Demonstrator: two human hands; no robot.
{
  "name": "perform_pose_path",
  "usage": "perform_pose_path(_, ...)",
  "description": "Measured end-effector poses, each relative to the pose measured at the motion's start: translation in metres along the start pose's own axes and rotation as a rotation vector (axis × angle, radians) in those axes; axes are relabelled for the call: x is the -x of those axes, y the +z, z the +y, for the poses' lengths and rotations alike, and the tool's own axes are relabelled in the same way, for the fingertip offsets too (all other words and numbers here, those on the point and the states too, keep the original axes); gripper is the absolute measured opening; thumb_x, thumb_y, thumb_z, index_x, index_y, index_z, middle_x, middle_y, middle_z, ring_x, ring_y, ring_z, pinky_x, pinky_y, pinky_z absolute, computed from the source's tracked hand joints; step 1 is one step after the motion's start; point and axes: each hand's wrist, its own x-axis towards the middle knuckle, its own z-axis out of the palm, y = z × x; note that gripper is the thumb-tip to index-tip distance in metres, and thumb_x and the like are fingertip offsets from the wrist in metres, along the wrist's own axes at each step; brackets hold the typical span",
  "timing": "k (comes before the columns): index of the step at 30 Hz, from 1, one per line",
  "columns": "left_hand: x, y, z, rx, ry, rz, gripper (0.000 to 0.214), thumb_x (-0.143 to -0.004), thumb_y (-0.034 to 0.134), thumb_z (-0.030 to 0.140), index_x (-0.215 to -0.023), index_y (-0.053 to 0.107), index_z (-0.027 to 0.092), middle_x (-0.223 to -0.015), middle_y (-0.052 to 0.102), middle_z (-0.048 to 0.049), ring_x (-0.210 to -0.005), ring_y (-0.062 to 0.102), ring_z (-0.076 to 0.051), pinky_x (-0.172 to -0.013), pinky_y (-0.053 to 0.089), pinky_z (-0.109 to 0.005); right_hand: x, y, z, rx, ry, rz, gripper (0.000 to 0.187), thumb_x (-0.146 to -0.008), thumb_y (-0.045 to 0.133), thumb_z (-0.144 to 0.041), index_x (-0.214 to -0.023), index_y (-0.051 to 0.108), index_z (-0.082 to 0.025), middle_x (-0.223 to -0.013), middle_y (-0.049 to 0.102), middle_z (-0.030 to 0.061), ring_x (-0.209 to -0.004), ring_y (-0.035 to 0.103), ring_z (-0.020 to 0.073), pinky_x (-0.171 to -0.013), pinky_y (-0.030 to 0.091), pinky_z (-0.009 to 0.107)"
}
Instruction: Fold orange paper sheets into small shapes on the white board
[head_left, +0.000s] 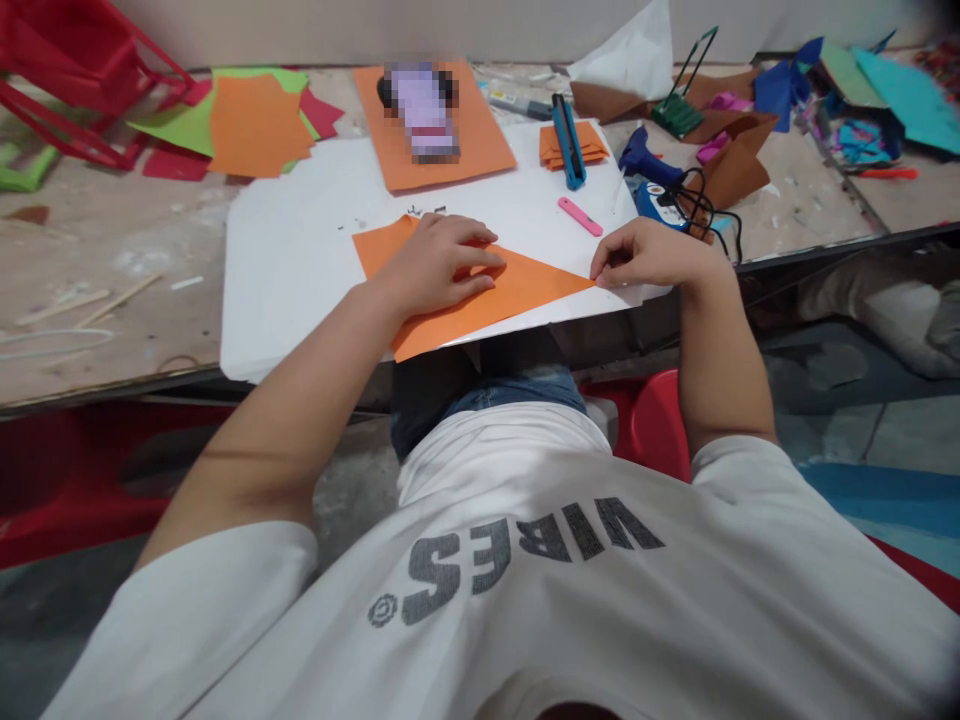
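An orange sheet of paper [442,325], folded to a point on the right, lies on a white board [289,260]. My left hand [450,262] rests on the paper with its fingers stretched out and spread. At the pointed right tip, my right hand [626,255] pinches the paper between thumb and fingertips. Just above that hand lies a pink craft knife [580,216]. Further back on the board, a teal stapler-like tool [568,142] sits across a small stack of folded orange paper [553,148].
An orange sheet [487,130] at the back carries a blurred phone-like object [429,110]. Green, orange and red papers [259,120] lie at the left, near a red frame [71,80]. A blue glue gun [640,155] with a black cord and brown paper scraps [731,175] are at the right.
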Motion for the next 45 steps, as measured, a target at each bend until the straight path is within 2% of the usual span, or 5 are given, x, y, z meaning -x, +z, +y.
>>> perform_pose_path(7, 0.0, 0.003, -0.003, 0.031, -0.004, 0.033, 0.032, -0.111, 0.071, 0.049, -0.129, 0.093, 0.037, -0.161, 0.083, -0.0107, -0.156, 0.07, -0.045, -0.132, 0.047, -0.074, 0.022, 0.012, -0.018, 0.074, -0.069, 0.368, 0.007, -0.101, 0.089, -0.032, -0.101, 0.092, -0.026, -0.102, 0.091, 0.0071, -0.094, 0.078, 0.0282, -0.093, 0.063, 0.046)
perform_pose_path(10, 0.001, 0.002, -0.002, 0.009, 0.004, 0.017, 0.034, -0.113, 0.069, 0.05, -0.13, 0.094, 0.035, -0.163, 0.082, -0.0125, -0.157, 0.07, -0.045, -0.132, 0.047, -0.074, 0.024, 0.042, -0.031, 0.169, -0.172, 0.551, 0.02, -0.115, 0.075, -0.036, -0.123, 0.092, -0.029, -0.132, 0.093, 0.012, -0.124, 0.083, 0.0374, -0.117, 0.066, 0.057)
perform_pose_path(14, 0.0, 0.003, -0.003, -0.002, -0.005, 0.01, 0.037, -0.114, 0.068, 0.051, -0.135, 0.094, 0.035, -0.167, 0.08, -0.0129, -0.159, 0.068, -0.044, -0.134, 0.045, -0.073, 0.017, 0.095, -0.048, 0.351, -0.338, 0.335, 0.045, -0.122, 0.066, -0.048, -0.157, 0.085, -0.028, -0.176, 0.077, 0.0145, -0.165, 0.07, 0.045, -0.139, 0.056, 0.067)
perform_pose_path(20, -0.001, 0.011, -0.005, 0.04, -0.035, 0.032, 0.034, -0.112, 0.071, 0.044, -0.135, 0.095, 0.038, -0.163, 0.081, -0.0113, -0.159, 0.067, -0.044, -0.136, 0.042, -0.074, 0.017, 0.148, -0.056, 0.489, -0.41, 0.21, 0.062, -0.126, 0.059, -0.054, -0.178, 0.073, -0.023, -0.188, 0.065, 0.0143, -0.182, 0.057, 0.0427, -0.153, 0.043, 0.069)
perform_pose_path(45, 0.011, -0.001, 0.005, -0.023, -0.079, 0.007, 0.041, -0.108, 0.076, 0.047, -0.144, 0.09, 0.036, -0.17, 0.078, -0.014, -0.16, 0.067, -0.048, -0.137, 0.039, -0.078, 0.015, 0.162, -0.043, 0.497, -0.409, 0.336, 0.056, -0.126, 0.056, -0.053, -0.174, 0.077, -0.034, -0.182, 0.071, 0.0058, -0.177, 0.064, 0.0401, -0.148, 0.053, 0.068)
